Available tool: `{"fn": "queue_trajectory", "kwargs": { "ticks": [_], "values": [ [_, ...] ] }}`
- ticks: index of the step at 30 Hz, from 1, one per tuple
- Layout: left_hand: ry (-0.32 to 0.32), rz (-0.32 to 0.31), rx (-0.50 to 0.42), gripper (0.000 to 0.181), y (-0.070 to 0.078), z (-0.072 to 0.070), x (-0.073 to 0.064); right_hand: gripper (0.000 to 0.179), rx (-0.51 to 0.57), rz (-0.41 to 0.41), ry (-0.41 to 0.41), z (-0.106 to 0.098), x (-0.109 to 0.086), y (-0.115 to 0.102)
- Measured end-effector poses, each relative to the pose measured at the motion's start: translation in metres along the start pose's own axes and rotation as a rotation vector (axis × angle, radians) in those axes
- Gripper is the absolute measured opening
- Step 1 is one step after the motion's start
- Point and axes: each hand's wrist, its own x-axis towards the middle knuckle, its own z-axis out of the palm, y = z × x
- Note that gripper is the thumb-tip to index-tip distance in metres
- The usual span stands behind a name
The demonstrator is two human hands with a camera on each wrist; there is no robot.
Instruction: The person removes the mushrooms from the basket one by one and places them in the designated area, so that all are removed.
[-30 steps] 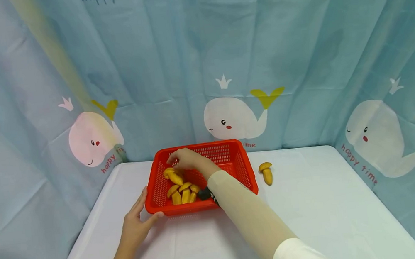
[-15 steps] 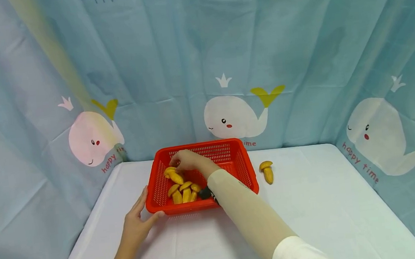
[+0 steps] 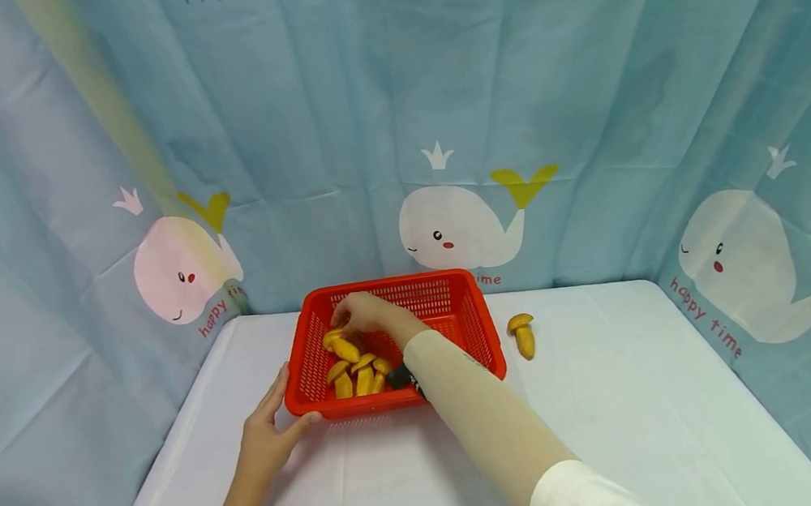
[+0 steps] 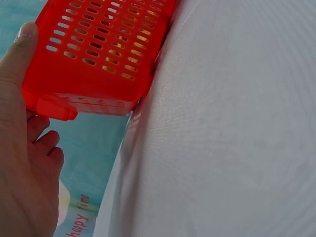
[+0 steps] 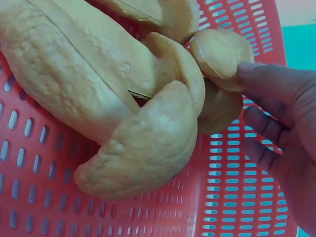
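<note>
Right hand (image 3: 366,314) pinches a yellow mushroom (image 5: 219,52) inside the red basket (image 3: 376,403)

The person's right arm, in a beige sleeve (image 3: 494,415), reaches slantwise over the near rim, with the wrist bent down toward the left part of the basket. Thumb and index finger are closed on the edge of the mushroom cap, so this mushroom lies directly at the fingertips. Three other mushrooms (image 3: 364,377) lie side by side nearer to the person. The left hand (image 3: 266,441) holds the near left corner, its thumb on the front and its fingers along the side. One single mushroom (image 3: 524,337) lies outside, on the white table (image 3: 647,401), to the right of the basket
</note>
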Motion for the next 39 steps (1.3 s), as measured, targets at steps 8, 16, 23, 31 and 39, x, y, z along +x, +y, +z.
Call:
{"fn": "queue_trajectory", "kwargs": {
  "ticks": [8, 16, 23, 31, 39],
  "values": [
    [0.005, 0.004, 0.008, 0.097, 0.001, -0.001, -0.001, 0.019, -0.085, -0.058, 0.024, -0.003, 0.001, -0.004],
    [-0.003, -0.002, -0.001, 0.096, -0.002, -0.002, -0.001, 0.012, -0.118, -0.108, 0.075, -0.016, -0.004, -0.019],
    [-0.004, 0.012, 0.001, 0.096, -0.005, 0.0, 0.0, 0.016, -0.221, -0.151, 0.131, -0.036, -0.022, -0.034],
    [-0.007, 0.024, 0.006, 0.096, -0.002, 0.0, 0.002, 0.018, -0.286, -0.177, 0.217, -0.055, -0.045, -0.041],
    [-0.004, 0.023, 0.015, 0.098, -0.002, -0.002, 0.001, 0.019, -0.3, -0.211, 0.286, -0.06, -0.072, -0.049]
  ]
}}
